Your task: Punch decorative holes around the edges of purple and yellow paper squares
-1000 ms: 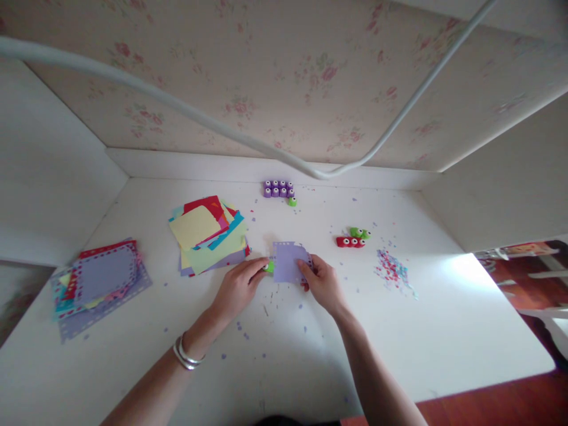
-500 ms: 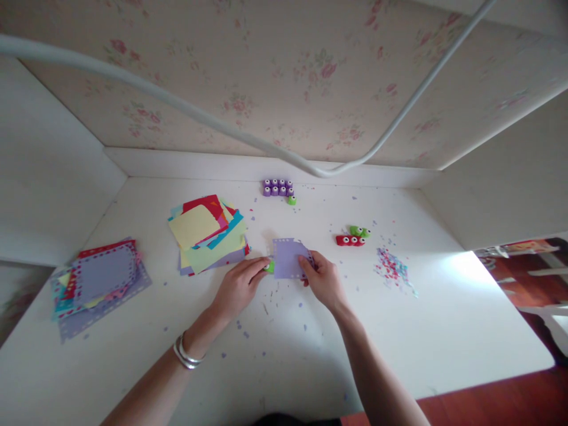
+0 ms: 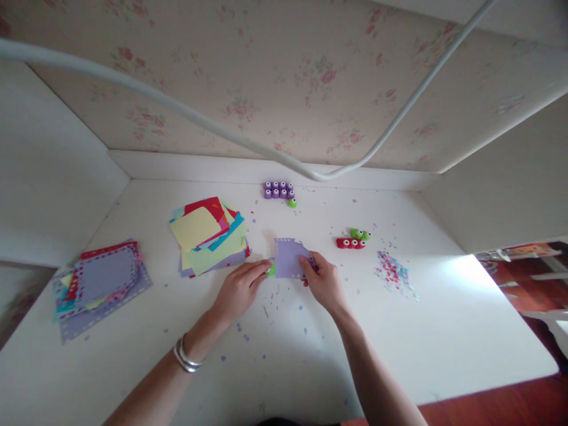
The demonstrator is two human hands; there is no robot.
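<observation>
A small lilac paper sheet [image 3: 287, 258] with punched holes along its top edge lies mid-table. My left hand [image 3: 239, 289] is closed on a small green punch [image 3: 270, 270] pressed against the sheet's left edge. At the sheet's right edge, my right hand [image 3: 323, 281] pinches the paper between thumb and fingers. A silver bangle sits on my left wrist.
A stack of plain coloured sheets [image 3: 208, 235] lies left of my hands. At far left is a pile of punched sheets [image 3: 102, 283]. Several purple punches [image 3: 278, 189] stand at the back, red and green punches [image 3: 352, 238] to the right, beside a heap of paper confetti [image 3: 391, 270]. A white pipe crosses overhead.
Both hands stay at the lilac sheet. The green punch has slid slightly down along the sheet's left edge; the view has shifted a little.
</observation>
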